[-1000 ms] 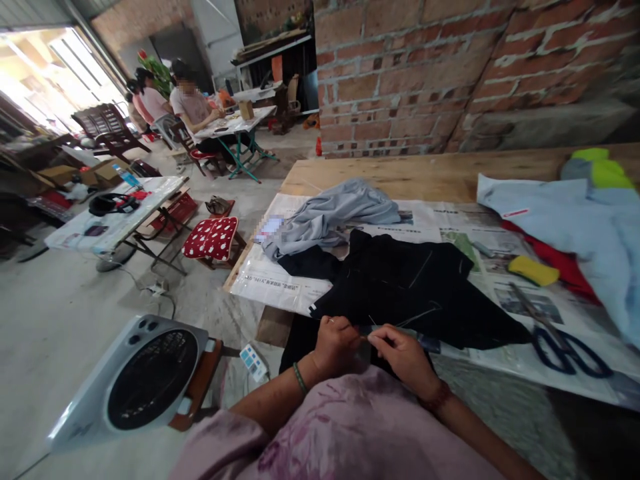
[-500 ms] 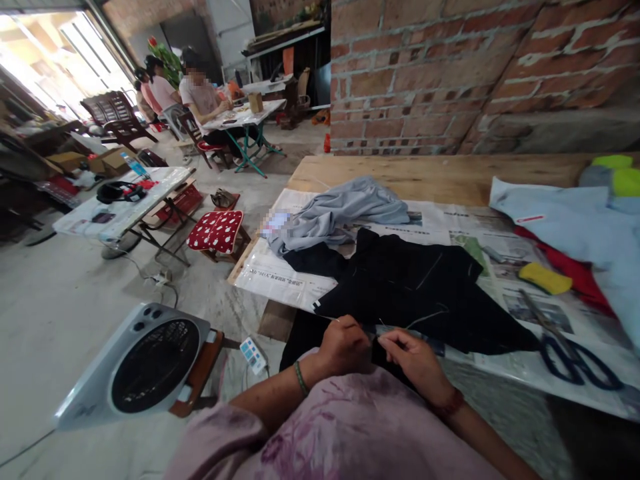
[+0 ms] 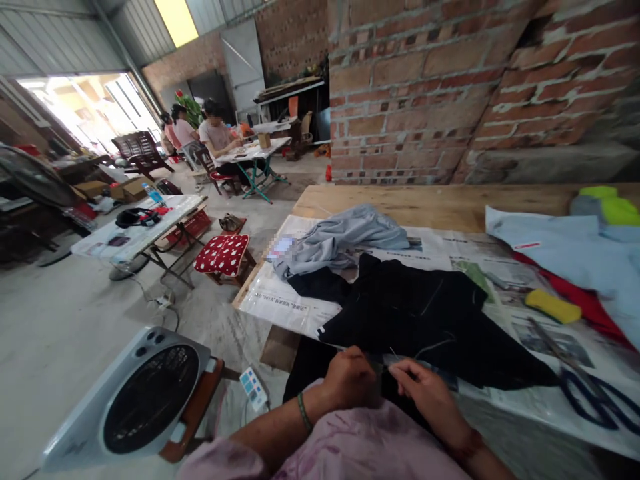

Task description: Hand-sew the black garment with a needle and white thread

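My right hand (image 3: 425, 390) pinches a thin sewing needle (image 3: 393, 352) between thumb and fingertips, its point sticking up. A pale thread (image 3: 435, 348) runs from near that hand over the black cloth (image 3: 410, 300), which lies spread along the table's front edge. Just left of it, my left hand (image 3: 350, 378) is closed at the same edge, fingers curled; what it holds, if anything, is hidden. Several light lines of thread or chalk mark the black cloth. Behind it sits a crumpled grey garment (image 3: 345, 233).
Dark-handled scissors (image 3: 585, 393) and a yellow sponge (image 3: 554, 306) lie on the right, near light-blue cloth (image 3: 560, 233). A box fan (image 3: 130, 400) and a power strip (image 3: 254, 389) are at lower left. People sit around a far table (image 3: 263, 150); a brick wall (image 3: 425, 93) stands behind.
My view has tilted upward, so the table and hands appear lower and more ceiling shows. Both hands keep nearly the same place by the cloth, with the needle still in the right.
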Available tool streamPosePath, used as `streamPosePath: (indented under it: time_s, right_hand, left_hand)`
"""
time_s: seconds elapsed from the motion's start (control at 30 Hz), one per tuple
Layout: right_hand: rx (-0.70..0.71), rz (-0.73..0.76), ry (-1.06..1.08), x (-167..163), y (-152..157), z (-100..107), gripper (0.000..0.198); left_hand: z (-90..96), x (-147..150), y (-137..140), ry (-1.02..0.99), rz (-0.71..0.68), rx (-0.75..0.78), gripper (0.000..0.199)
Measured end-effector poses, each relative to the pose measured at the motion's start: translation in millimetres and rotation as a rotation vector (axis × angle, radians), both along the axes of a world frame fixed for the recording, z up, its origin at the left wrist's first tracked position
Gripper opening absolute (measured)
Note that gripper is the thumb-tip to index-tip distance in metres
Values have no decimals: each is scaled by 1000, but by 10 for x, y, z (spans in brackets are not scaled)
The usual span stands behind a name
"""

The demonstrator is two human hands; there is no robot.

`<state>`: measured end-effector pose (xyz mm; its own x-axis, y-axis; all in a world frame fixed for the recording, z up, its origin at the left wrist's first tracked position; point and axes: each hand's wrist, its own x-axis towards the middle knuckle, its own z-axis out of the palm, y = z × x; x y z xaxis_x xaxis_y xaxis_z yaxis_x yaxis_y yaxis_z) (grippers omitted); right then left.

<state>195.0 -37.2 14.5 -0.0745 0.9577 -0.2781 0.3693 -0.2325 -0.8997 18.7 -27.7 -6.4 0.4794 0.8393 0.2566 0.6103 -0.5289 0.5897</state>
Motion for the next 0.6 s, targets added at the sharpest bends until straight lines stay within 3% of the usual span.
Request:
streamPosePath:
  time_s: [0.27,0.43,0.6]
  right_hand:
    - [-29,-6,7,-12,23,-62,33]
    - [-46,5,5,24,29,-172,33]
    - [-44,-13,-6,12,42,-119,32]
  left_hand:
    - [69,12,13,-233,143,-181,12]
    - [64,3,27,-304,91,-246,4]
    - [44,-24,21,-304,-21,-279,8]
